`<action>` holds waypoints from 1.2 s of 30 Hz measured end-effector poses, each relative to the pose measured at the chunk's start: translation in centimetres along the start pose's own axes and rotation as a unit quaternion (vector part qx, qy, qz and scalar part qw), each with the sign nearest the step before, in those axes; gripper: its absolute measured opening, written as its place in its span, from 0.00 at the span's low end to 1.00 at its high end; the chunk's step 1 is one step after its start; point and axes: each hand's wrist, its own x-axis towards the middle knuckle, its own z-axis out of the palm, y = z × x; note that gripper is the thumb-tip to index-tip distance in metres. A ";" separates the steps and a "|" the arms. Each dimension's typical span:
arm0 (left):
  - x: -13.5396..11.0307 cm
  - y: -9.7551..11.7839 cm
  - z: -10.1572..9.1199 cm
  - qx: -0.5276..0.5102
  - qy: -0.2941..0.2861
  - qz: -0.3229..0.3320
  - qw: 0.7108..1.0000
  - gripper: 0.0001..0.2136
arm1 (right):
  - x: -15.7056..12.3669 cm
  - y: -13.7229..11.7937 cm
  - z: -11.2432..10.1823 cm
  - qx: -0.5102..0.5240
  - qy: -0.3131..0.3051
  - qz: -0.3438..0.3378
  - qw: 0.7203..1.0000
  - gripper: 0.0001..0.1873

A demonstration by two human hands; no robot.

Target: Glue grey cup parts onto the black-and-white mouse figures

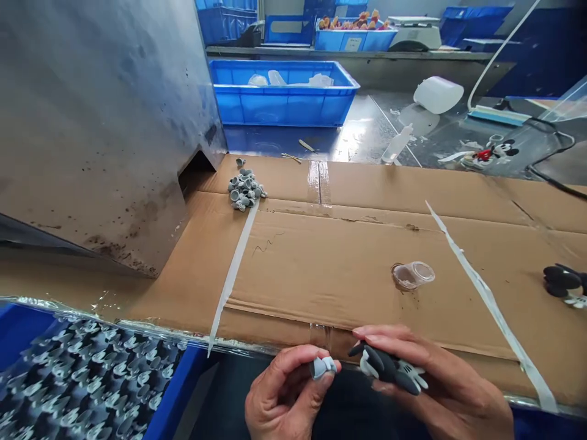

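Note:
My left hand [288, 394] pinches a small pale grey moulded piece [323, 367] between thumb and fingers. My right hand [452, 376] grips a black and white cartoon mouse figurine [387, 369] with white gloved hands. The grey piece sits just left of the figurine, close but apparently not touching it. Beyond my hands, on the cardboard table cover [348, 293], lie a heap of similar grey pieces [245, 189] and a clear plastic cup [413, 275] on its side, with brownish residue.
A blue crate [177, 382] packed with grey and black figurines sits at lower left. A partly seen black figurine [562, 284] lies at the right edge. A steel panel [92, 122] rises on the left, and blue bins stand behind the table.

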 end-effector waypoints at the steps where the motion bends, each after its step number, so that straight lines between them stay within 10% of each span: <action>1: 0.0 -0.1 0.0 0.007 0.000 0.012 1.000 0.09 | 0.1 0.0 0.0 -0.005 -0.010 -0.008 1.000 0.13; 23: 0.2 -0.7 -0.4 0.058 -0.024 0.090 0.994 0.10 | 1.0 -0.4 0.6 0.043 -0.028 -0.040 0.998 0.14; 36: 1.2 -0.5 -2.4 0.092 -0.151 0.100 0.979 0.18 | 0.6 -0.3 0.7 0.039 -0.043 -0.032 0.998 0.13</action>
